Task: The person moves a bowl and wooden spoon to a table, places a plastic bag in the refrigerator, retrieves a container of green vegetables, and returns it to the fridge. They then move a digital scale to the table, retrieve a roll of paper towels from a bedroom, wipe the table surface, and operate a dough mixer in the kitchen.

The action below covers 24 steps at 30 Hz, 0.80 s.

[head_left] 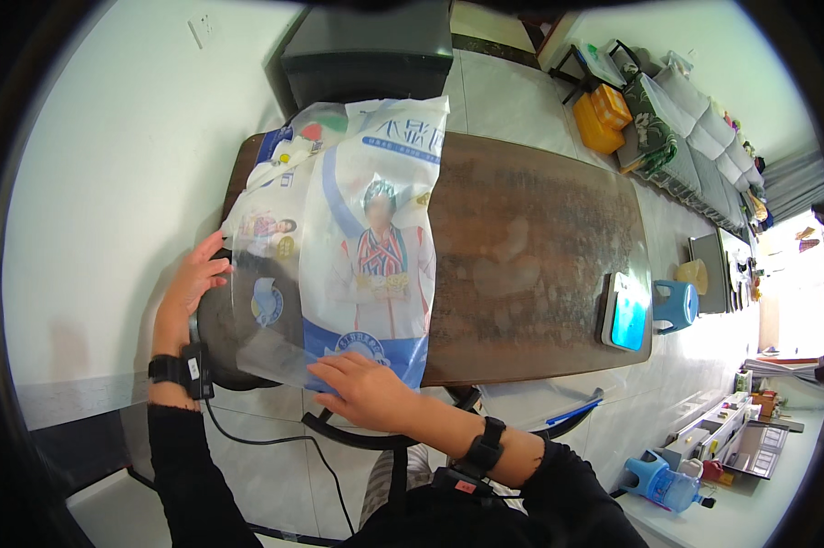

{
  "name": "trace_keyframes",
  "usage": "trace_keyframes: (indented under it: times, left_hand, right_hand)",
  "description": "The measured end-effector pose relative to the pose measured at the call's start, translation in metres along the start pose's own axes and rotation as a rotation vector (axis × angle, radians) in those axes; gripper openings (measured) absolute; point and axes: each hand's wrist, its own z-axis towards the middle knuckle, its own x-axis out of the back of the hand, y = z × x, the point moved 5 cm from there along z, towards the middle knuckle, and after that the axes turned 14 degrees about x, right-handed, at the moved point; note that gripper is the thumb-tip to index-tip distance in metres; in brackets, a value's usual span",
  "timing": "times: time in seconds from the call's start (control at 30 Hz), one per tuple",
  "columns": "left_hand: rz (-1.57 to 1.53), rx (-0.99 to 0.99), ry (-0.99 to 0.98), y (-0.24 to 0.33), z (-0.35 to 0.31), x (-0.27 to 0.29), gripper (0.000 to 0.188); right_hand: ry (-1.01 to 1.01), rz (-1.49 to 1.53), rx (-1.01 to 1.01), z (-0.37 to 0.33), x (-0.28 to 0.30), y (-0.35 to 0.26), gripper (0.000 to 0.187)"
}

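Observation:
A large plastic bag (pixel 339 247), printed in white and blue with a person's picture and see-through toward its left side, lies spread over the left end of a dark brown table (pixel 540 237). My left hand (pixel 197 279) is at the bag's left edge, fingers apart and slightly bent, their tips near or touching the film. Along the bag's near edge rests my right hand (pixel 366 391), fingers stretched over the plastic and thumb apart from them. Neither hand is closed around anything.
A flat device with a bright blue face (pixel 625 310) lies at the table's right end. Behind the table stands a black cabinet (pixel 366 55); a white wall is close on the left. A chair (pixel 348 434) sits under the near edge. Farther right are a blue stool (pixel 675 306) and a sofa (pixel 681 137).

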Motion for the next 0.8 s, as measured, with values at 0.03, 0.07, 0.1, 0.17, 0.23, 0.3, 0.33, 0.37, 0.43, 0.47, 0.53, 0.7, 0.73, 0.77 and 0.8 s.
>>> trace_keyframes:
  times: [0.03, 0.07, 0.1, 0.17, 0.23, 0.3, 0.33, 0.37, 0.43, 0.47, 0.53, 0.7, 0.73, 0.77, 0.8]
  left_hand:
    - [0.071, -0.020, 0.053, -0.002, -0.006, 0.003, 0.063]
    - [0.144, -0.037, 0.110, -0.004, -0.013, 0.006, 0.061]
    - [0.242, 0.010, 0.221, -0.006, -0.022, 0.009, 0.059]
    - [0.225, -0.154, 0.254, -0.007, -0.051, -0.003, 0.044]
    - [0.184, -0.245, 0.249, -0.010, -0.083, -0.022, 0.038]
    - [0.203, -0.321, 0.201, -0.016, -0.117, -0.050, 0.029]
    - [0.102, -0.292, 0.144, -0.025, -0.131, -0.067, 0.024]
    - [0.156, -0.254, 0.068, -0.033, -0.146, -0.084, 0.022]
    - [0.106, -0.241, -0.165, -0.053, -0.171, -0.121, 0.017]
    - [0.020, -0.247, -0.308, -0.064, -0.179, -0.142, 0.015]
    - [-0.077, 0.101, -0.413, -0.104, -0.192, -0.172, 0.015]
    - [0.048, 0.219, 0.146, -0.147, -0.176, -0.198, 0.028]
    - [0.020, 0.219, 0.249, -0.147, -0.171, -0.197, 0.029]
    - [0.022, 0.301, 0.365, -0.150, -0.167, -0.198, 0.031]
    - [-0.151, 0.326, 0.370, -0.150, -0.164, -0.201, 0.033]
  right_hand:
    - [-0.004, 0.006, 0.015, -0.001, 0.000, -0.001, 0.029]
    - [-0.008, 0.015, 0.031, -0.002, 0.001, -0.002, 0.027]
    - [-0.012, 0.025, 0.049, -0.004, 0.004, -0.004, 0.026]
    - [-0.003, 0.128, 0.045, -0.008, 0.017, -0.001, 0.021]
    - [0.018, 0.222, -0.047, -0.015, 0.041, 0.011, 0.017]
    - [0.027, 0.201, -0.192, -0.022, 0.077, 0.034, 0.017]
    - [0.029, 0.327, -0.454, -0.027, 0.090, 0.058, 0.018]
    - [0.151, 0.331, -0.478, -0.025, 0.115, 0.074, 0.019]
    - [0.189, 0.250, -0.555, -0.018, 0.161, 0.115, 0.017]
    - [0.182, 0.239, -0.543, -0.013, 0.183, 0.134, 0.018]
    - [0.121, 0.173, -0.653, -0.005, 0.216, 0.178, 0.021]
    - [0.210, -0.031, -0.813, 0.005, 0.257, 0.277, 0.025]
    - [0.245, 0.017, -0.787, 0.010, 0.260, 0.294, 0.031]
    - [0.270, 0.002, -0.771, 0.015, 0.263, 0.309, 0.034]
    - [0.295, -0.015, -0.758, 0.023, 0.267, 0.325, 0.039]
